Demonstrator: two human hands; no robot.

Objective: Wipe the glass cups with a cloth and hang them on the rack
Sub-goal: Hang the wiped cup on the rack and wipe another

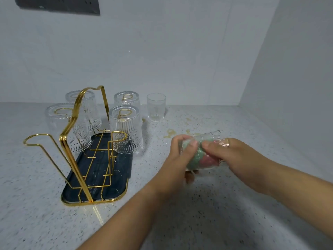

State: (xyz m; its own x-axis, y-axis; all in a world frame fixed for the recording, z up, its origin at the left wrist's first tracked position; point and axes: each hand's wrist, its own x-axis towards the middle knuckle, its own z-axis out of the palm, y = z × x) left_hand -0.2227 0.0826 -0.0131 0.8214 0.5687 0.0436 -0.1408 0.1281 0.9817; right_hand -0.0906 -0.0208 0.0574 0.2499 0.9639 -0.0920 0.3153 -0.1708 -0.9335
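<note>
I hold a clear glass cup [207,139] on its side above the counter. My left hand [180,156] wraps its left end and my right hand [232,157] holds its right end. A green and pink cloth [201,159] is stuffed inside the cup. To the left stands a gold wire rack [72,134] on a dark tray [100,193]. Several ribbed glass cups hang upside down on its far pegs, the nearest of them [126,130] on the right side. The two near pegs are bare. Another clear cup [156,107] stands upright beside the rack.
The speckled grey counter [180,222] meets white walls at the back and right. Yellowish stains [171,133] mark the counter behind my hands. A dark socket panel [57,4] is on the wall at top left.
</note>
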